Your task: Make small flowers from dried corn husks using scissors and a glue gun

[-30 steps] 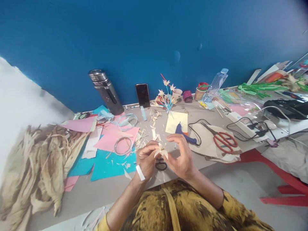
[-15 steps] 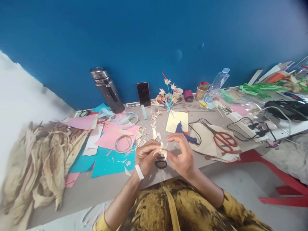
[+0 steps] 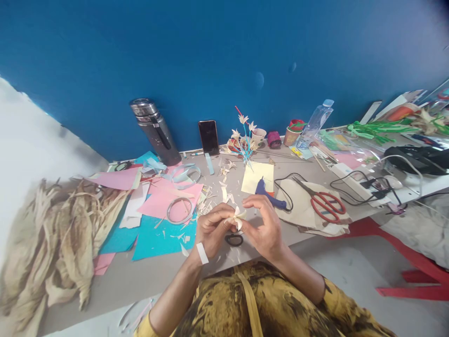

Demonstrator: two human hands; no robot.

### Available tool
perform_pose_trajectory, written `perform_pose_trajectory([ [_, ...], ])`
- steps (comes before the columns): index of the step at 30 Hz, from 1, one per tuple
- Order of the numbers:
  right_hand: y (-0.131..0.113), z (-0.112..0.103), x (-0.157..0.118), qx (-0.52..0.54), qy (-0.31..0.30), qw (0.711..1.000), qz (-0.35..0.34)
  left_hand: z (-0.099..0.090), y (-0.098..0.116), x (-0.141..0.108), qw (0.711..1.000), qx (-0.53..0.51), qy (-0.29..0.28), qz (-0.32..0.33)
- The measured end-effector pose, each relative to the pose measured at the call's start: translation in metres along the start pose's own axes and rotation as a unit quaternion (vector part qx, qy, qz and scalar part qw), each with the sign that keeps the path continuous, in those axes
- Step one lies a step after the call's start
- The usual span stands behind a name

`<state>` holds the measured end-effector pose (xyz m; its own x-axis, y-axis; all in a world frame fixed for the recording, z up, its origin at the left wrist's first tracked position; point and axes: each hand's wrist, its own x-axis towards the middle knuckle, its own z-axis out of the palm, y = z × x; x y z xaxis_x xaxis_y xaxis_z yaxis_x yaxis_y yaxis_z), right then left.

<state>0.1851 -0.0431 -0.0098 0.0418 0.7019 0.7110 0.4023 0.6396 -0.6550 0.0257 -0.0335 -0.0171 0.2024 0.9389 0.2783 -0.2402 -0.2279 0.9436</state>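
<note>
I see a blue wall (image 3: 210, 56) behind | white wall (image 3: 21, 126) at left | grey tabletop (image 3: 108, 295) | pale floor (image 3: 336, 267) | red furniture (image 3: 407, 252) at right

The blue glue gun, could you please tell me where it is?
Right of centre in the head view, the glue gun lies just beyond the right hand, its nozzle over yellow paper.

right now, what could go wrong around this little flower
Pinched in the left hand, the pale flower has thin petals that might crease or tear under pressure from the fingers.

The blue glue gun lies just beyond the right hand; if hot, which I can't tell, it could burn a knuckle.

If dropped, the flower might get lost among similar pale scraps.
</note>
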Motion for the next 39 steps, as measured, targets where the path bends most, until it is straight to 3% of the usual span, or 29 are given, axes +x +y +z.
perform_pose_trajectory([
  [5,0.002,0.001,0.001,-0.024,0.001,1.0,-0.016,0.003,-0.008,0.001,0.989,-0.125,0.025,-0.081],
  [8,0.001,0.001,0.002,-0.017,-0.006,1.0,-0.015,0.005,-0.009,0.001,0.981,-0.149,0.049,-0.111],
  [15,0.0,0.001,0.001,0.01,-0.025,1.0,0.002,0.006,-0.012,0.0,0.985,-0.136,0.071,-0.075],
  [21,0.002,0.0,-0.001,0.052,-0.042,0.997,0.028,0.003,-0.016,0.0,0.986,-0.137,0.053,-0.082],
  [31,0.011,0.0,-0.004,0.152,-0.099,0.973,0.144,0.002,-0.016,0.0,0.981,-0.131,0.028,-0.141],
  [39,0.006,-0.004,-0.004,0.191,-0.119,0.964,0.141,0.003,-0.015,-0.002,0.966,-0.177,0.003,-0.189],
])
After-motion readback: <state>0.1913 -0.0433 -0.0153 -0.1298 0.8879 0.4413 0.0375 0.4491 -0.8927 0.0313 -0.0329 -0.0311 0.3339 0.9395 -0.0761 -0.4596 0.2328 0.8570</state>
